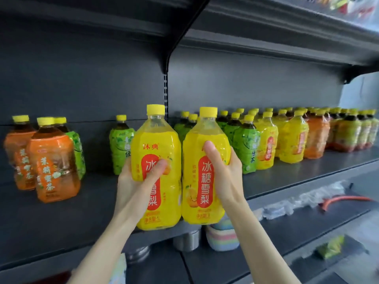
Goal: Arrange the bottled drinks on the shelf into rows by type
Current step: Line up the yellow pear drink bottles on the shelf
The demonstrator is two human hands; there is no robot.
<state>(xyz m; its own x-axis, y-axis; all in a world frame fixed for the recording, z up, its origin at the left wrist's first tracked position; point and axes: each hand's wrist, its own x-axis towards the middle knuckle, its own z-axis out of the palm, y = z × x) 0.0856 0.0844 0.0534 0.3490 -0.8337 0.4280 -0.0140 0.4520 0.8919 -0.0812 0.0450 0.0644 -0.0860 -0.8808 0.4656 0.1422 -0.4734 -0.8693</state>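
My left hand (135,181) grips a yellow-labelled bottle (156,140) with a yellow cap. My right hand (223,171) grips a second yellow-labelled bottle (205,197) of the same kind. Both bottles are upright, side by side and touching, near the front edge of the dark shelf (82,218). Whether their bases rest on the shelf I cannot tell. Two orange-labelled bottles (52,160) stand at the left with a green one (78,150) behind them. Another green bottle (120,144) stands just behind my left hand.
To the right, a mixed crowd of green (245,148), yellow (291,138) and orange (316,136) bottles runs along the shelf to its far end. An upper shelf (266,42) hangs overhead. Below are metal cups (186,240), pastel bowls (222,236) and an orange tool (344,199).
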